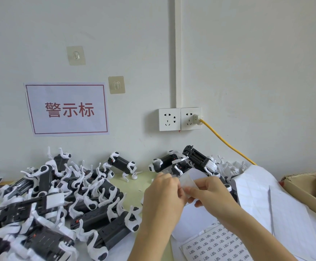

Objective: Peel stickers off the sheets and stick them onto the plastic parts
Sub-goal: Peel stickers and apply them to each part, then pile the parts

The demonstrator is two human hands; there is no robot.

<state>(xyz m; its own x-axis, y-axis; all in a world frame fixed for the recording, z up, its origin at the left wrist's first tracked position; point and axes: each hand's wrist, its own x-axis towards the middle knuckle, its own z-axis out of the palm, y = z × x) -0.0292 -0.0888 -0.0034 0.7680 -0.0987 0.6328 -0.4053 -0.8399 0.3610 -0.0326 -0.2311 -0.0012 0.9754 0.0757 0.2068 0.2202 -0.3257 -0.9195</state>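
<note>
Both hands meet above the table's middle around a small curled white sticker sheet (188,178). My left hand (162,196) pinches its left edge, and my right hand (212,193) grips its lower right part with fingers curled. A printed sticker sheet (215,245) with rows of small black labels lies flat below my right forearm. Several black-and-white plastic dog-shaped parts (50,200) are heaped on the left, and more of these parts (187,162) stand at the back by the wall.
Used white backing sheets (262,196) are piled on the right, beside a cardboard box (304,187). A yellow cable (226,142) runs from the wall socket (191,118) down behind the sheets. A red-lettered sign (67,109) hangs on the wall.
</note>
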